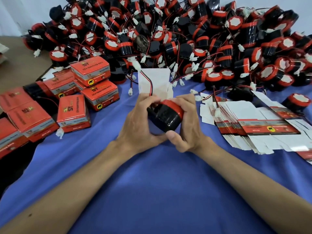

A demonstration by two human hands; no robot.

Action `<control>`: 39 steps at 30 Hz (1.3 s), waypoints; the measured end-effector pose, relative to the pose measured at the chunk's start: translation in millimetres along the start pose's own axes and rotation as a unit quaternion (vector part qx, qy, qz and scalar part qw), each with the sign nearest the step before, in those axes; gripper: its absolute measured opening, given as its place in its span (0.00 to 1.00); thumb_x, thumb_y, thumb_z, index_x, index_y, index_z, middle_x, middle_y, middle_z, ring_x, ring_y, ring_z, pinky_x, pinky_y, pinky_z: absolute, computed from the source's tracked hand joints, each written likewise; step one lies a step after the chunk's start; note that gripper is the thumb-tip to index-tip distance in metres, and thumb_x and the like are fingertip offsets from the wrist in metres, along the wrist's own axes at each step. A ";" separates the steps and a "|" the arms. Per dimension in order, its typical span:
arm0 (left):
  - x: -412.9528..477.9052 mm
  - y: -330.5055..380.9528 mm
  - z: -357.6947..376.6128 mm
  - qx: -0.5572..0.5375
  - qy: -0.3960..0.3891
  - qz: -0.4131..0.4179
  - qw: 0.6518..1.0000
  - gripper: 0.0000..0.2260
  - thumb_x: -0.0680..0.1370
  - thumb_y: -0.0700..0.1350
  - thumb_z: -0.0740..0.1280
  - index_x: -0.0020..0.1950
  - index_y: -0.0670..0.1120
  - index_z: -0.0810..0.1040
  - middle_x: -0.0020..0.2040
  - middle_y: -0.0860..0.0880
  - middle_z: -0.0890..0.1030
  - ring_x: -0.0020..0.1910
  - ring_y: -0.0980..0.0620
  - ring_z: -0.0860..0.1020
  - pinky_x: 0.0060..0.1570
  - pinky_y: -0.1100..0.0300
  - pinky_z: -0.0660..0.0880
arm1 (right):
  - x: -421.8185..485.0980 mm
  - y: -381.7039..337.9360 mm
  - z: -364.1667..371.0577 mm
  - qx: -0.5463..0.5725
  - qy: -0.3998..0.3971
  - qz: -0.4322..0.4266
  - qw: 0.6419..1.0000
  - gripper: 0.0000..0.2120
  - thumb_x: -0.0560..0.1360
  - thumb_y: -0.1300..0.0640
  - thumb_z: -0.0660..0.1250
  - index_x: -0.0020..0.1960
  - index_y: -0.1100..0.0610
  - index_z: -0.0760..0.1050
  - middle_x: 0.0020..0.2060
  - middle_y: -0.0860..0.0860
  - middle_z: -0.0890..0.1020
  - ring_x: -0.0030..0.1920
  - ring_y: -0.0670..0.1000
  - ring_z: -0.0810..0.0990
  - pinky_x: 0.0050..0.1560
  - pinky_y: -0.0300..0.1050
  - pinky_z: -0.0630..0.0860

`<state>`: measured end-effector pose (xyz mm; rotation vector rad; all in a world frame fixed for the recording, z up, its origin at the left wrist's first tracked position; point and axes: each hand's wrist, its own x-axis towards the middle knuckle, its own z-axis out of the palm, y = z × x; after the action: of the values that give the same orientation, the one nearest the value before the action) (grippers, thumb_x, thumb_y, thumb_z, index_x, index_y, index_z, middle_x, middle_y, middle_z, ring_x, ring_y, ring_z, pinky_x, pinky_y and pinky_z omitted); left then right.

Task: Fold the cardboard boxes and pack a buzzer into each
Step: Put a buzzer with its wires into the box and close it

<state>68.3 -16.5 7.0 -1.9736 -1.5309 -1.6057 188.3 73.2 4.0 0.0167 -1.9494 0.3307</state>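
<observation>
My left hand (135,122) and right hand (187,125) clasped 1 black-and-red buzzer (164,115) between them above the blue desk (152,183), an open white carton (154,81) just behind; folded boxes (91,71) lay left, flat blanks (253,129) right.

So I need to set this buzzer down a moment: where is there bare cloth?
The blue cloth is bare near you, between the forearms. A narrower strip lies between the packed boxes and the left hand. Crowded: buzzer heap behind, flat cartons right.
</observation>
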 end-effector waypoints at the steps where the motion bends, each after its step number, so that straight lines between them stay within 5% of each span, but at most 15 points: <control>1: 0.1 -0.6 0.2 -0.020 0.004 -0.001 1.000 0.30 0.64 0.55 0.72 0.59 0.46 0.64 0.54 0.49 0.67 0.48 0.52 0.73 0.40 0.51 0.76 | -0.1 0.8 0.2 0.008 -0.003 0.004 1.000 0.26 0.79 0.40 0.52 0.60 0.62 0.64 0.51 0.54 0.68 0.54 0.50 0.68 0.52 0.35 0.66; 4: 0.9 -4.2 -0.7 -0.069 0.012 0.005 0.998 0.29 0.62 0.51 0.74 0.57 0.47 0.65 0.53 0.49 0.69 0.49 0.54 0.73 0.44 0.52 0.75 | 0.3 4.0 1.7 0.032 0.028 0.042 0.998 0.26 0.80 0.41 0.49 0.60 0.63 0.67 0.53 0.51 0.68 0.55 0.45 0.68 0.57 0.35 0.65; 9: -2.7 -9.7 -4.7 -0.119 0.005 0.062 0.991 0.26 0.64 0.54 0.73 0.55 0.50 0.64 0.53 0.56 0.68 0.48 0.55 0.74 0.42 0.50 0.75 | -1.0 7.5 0.3 0.031 0.051 0.080 0.995 0.22 0.82 0.49 0.51 0.70 0.61 0.63 0.67 0.45 0.65 0.63 0.57 0.70 0.57 0.58 0.73; 12: -3.5 -8.6 -0.2 -0.170 -0.014 0.096 0.981 0.27 0.68 0.63 0.70 0.56 0.49 0.64 0.51 0.55 0.69 0.44 0.49 0.74 0.37 0.46 0.74 | 0.0 6.0 3.8 -0.077 0.014 0.004 0.997 0.27 0.75 0.64 0.63 0.72 0.60 0.60 0.68 0.57 0.65 0.73 0.48 0.60 0.70 0.49 0.62; 14: -3.2 -7.2 2.9 -0.201 -0.035 0.116 0.972 0.27 0.70 0.65 0.68 0.55 0.48 0.64 0.51 0.53 0.69 0.46 0.51 0.74 0.39 0.48 0.74 | 1.9 5.4 5.0 -0.124 0.014 -0.015 0.992 0.24 0.75 0.65 0.65 0.69 0.61 0.64 0.66 0.57 0.67 0.72 0.44 0.61 0.71 0.42 0.55; 19: -3.4 -7.6 4.8 -0.168 -0.007 0.112 0.979 0.22 0.73 0.63 0.65 0.50 0.46 0.64 0.47 0.53 0.65 0.47 0.59 0.69 0.39 0.60 0.70 | -0.2 5.3 3.8 -0.171 0.037 -0.017 0.984 0.08 0.76 0.62 0.65 0.54 0.57 0.70 0.45 0.56 0.80 0.46 0.55 0.73 0.52 0.52 0.66; 26: 2.7 -4.9 5.5 -0.110 0.154 0.103 0.977 0.21 0.77 0.61 0.63 0.51 0.44 0.64 0.51 0.47 0.63 0.54 0.60 0.67 0.50 0.64 0.70 | 2.9 -1.4 0.6 -0.104 -0.037 0.024 0.994 0.25 0.68 0.74 0.69 0.61 0.60 0.67 0.43 0.64 0.79 0.41 0.58 0.74 0.39 0.51 0.74; 32: 4.2 -4.0 5.7 -0.114 0.178 0.039 0.977 0.24 0.78 0.60 0.63 0.60 0.40 0.64 0.56 0.46 0.59 0.60 0.61 0.65 0.58 0.65 0.69 | 8.0 -5.4 0.8 -0.118 -0.088 0.074 0.986 0.15 0.76 0.66 0.58 0.57 0.73 0.76 0.35 0.63 0.75 0.30 0.59 0.72 0.26 0.49 0.71; 35: 6.3 -3.1 4.3 -0.123 0.184 0.002 0.975 0.26 0.78 0.59 0.64 0.63 0.40 0.63 0.60 0.43 0.60 0.63 0.58 0.64 0.59 0.58 0.71 | 8.2 -3.7 0.9 -0.127 -0.092 0.097 0.983 0.13 0.77 0.67 0.59 0.57 0.71 0.76 0.36 0.62 0.75 0.31 0.60 0.72 0.26 0.52 0.72; 39: 8.7 -4.1 1.8 -0.160 0.158 0.022 0.974 0.26 0.79 0.55 0.63 0.65 0.39 0.57 0.63 0.31 0.60 0.68 0.59 0.65 0.60 0.69 0.70 | 8.4 -5.6 0.9 -0.148 -0.098 0.087 0.980 0.12 0.75 0.69 0.61 0.58 0.62 0.74 0.38 0.61 0.76 0.31 0.59 0.72 0.23 0.52 0.71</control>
<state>65.3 -8.3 11.5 -1.7593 -1.1598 -2.1342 185.1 68.8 12.5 -0.3284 -2.1840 0.1530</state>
